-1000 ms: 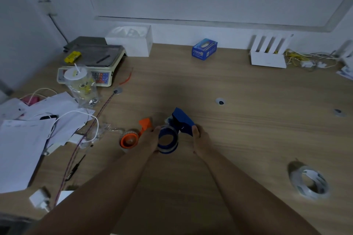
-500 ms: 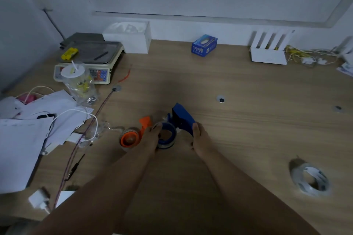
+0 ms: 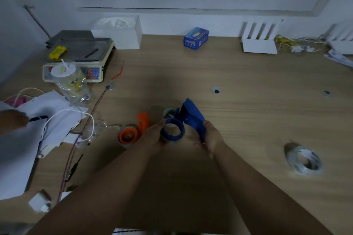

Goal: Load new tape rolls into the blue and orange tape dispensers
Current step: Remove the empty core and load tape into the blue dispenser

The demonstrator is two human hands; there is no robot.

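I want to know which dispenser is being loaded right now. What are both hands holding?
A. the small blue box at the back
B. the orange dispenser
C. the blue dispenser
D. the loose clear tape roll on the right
C: the left hand grips the round end of the blue dispenser and the right hand grips its handle, while the orange dispenser lies unheld on the table.

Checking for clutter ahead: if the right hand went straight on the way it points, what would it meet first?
The blue dispenser, whose handle the right hand grips. Beyond it the table looks bare along that line, though depth is unclear.
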